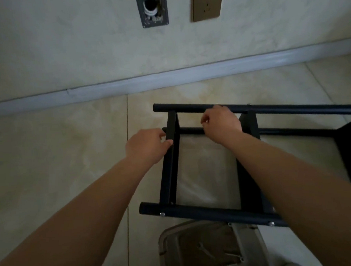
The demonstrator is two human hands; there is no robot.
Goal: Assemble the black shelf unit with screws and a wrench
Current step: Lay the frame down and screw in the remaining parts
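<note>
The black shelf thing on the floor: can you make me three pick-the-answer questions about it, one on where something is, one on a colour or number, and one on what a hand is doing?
1. Where does the wrench lie?
A. in the pale tray near the bottom
B. on the wall socket
C. in the left hand

2. What colour is the shelf frame?
A. white
B. black
C. red

3. What is the left hand doing?
A. lying flat on the floor
B. turning the wrench
C. holding a flat upright of the frame

Answers:
1 A, the wrench rests inside the tray.
2 B, every tube and bar is black.
3 C, its fingers curl round the upright.
</note>
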